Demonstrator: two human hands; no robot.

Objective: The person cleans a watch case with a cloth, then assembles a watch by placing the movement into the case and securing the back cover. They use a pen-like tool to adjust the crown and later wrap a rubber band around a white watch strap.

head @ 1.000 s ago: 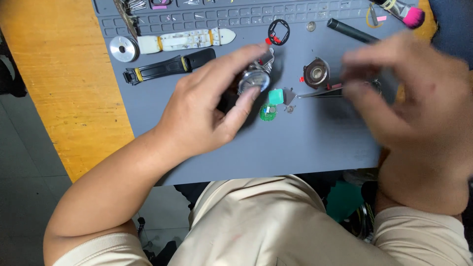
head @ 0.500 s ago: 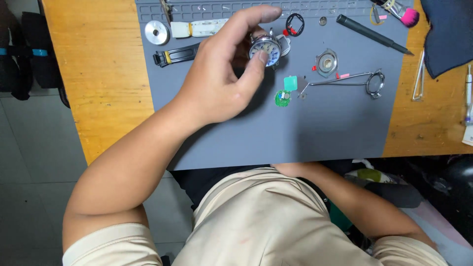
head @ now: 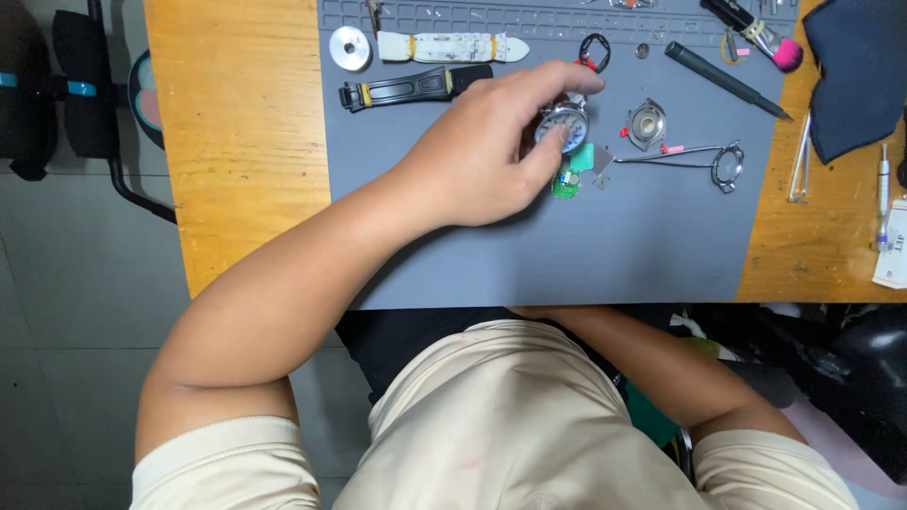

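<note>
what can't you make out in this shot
- Right hand: head view, hidden below the desk edge; only the forearm shows.
- Watch case: partly covered by the left hand; dial too small to read.
- Tools at the top: cut off by the frame edge.
- Green part: too small to identify.

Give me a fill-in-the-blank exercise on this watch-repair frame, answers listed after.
1. The left hand grips the round ____ between its fingertips.
2. The black watch strap lies just below the ____ one.
3. The work lies on a ____ mat.
4. The right hand is ____ the desk's edge.

Answers: watch case; white; grey; below
</note>
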